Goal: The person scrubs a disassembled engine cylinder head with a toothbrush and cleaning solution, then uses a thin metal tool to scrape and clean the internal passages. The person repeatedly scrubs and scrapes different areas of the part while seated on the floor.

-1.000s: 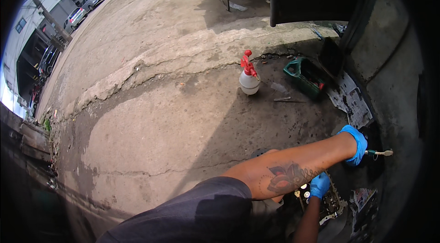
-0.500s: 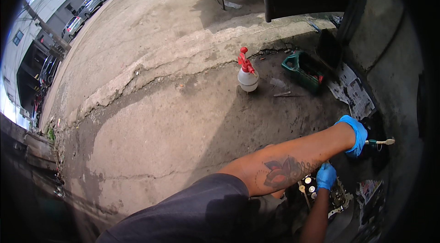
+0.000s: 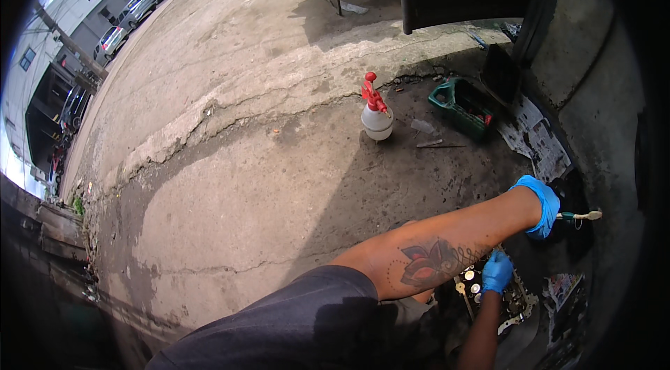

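My left arm (image 3: 447, 251), tattooed and short-sleeved, reaches across to the right. Its blue-gloved hand (image 3: 536, 208) is by a dark form near the wall, and the fingers are lost against the black. From beside that hand a brush (image 3: 581, 216) with a green and pale handle sticks out to the right, seemingly in its grip. Below, my right hand (image 3: 496, 272), also blue-gloved, is closed and rests on a metal engine part (image 3: 518, 300) with several round shiny discs. My left forearm hides part of it.
A pump sprayer bottle (image 3: 377, 121) with a red top stands on the concrete. Past it lies a cut-open green jug (image 3: 460, 110), with newspaper (image 3: 536, 136) alongside. A concrete wall (image 3: 593, 70) rises at right. More paper (image 3: 564, 293) lies at lower right.
Hardly anything differs. My right hand has shifted very slightly on the engine part; my left arm and the brush stay where they were.
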Tool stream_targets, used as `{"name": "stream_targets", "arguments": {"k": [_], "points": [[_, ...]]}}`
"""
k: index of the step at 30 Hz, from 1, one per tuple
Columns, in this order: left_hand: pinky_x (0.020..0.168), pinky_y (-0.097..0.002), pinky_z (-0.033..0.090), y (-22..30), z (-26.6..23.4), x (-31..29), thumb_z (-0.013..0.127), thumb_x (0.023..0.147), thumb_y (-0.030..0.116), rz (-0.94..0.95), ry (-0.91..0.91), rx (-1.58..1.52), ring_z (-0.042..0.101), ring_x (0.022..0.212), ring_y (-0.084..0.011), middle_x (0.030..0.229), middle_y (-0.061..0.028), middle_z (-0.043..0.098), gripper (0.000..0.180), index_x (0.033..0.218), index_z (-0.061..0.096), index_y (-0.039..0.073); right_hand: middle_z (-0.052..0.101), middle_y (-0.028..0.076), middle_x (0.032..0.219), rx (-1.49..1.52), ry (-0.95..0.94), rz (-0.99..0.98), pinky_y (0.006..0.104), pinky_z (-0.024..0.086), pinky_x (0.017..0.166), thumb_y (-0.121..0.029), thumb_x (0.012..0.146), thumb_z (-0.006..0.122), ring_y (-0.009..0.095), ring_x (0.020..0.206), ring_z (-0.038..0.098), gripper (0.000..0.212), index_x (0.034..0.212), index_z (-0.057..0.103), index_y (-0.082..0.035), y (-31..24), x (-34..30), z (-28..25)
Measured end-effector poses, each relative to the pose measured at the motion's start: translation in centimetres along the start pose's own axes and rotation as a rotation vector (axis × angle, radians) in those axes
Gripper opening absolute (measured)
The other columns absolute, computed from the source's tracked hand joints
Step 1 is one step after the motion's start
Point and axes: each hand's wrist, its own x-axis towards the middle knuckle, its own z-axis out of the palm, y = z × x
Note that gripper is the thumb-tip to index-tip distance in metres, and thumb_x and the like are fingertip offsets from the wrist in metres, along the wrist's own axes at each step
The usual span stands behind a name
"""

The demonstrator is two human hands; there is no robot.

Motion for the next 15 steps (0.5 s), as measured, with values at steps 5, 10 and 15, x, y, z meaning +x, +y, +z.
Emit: {"name": "stream_targets", "arguments": {"k": [5, 10, 15], "points": [[0.076, -0.0401, 0.054, 0.0, 0.0, 0.1, 0.068, 0.071, 0.029, -0.021, -0.017, 0.010, 0.068, 0.092, -0.0305, 0.101, -0.0128, 0.071, 0.034, 0.101, 0.075, 0.013, 0.060, 0.026, 0.073, 0.104, -0.037, -0.034, 0.0511, 0.040, 0.056, -0.025, 0.089, 0.058, 0.044, 0.063, 0.056, 0.032, 0.072, 0.065, 0.001, -0.1, -1.6, -0.4], [0.076, -0.0401, 0.054, -0.1, 0.0, 0.2, 0.068, 0.071, 0.029, -0.017, -0.013, 0.004, 0.068, 0.091, -0.0303, 0.100, -0.0125, 0.071, 0.034, 0.101, 0.075, 0.014, 0.059, 0.026, 0.070, 0.185, -0.115, -0.044, 0.0482, 0.040, 0.056, -0.018, 0.087, 0.062, 0.041, 0.059, 0.056, 0.026, 0.071, 0.064, 0.001, -0.1, -3.5, -1.0], [0.075, -0.0402, 0.054, 0.1, 0.2, 0.2, 0.068, 0.072, 0.029, -0.018, -0.014, 0.007, 0.068, 0.090, -0.0301, 0.098, -0.0125, 0.071, 0.034, 0.102, 0.075, 0.014, 0.060, 0.025, 0.071, 0.100, -0.149, -0.074, 0.0480, 0.041, 0.056, -0.019, 0.084, 0.064, 0.041, 0.060, 0.056, 0.025, 0.070, 0.065, 0.001, 0.2, -2.8, -1.0]]}}
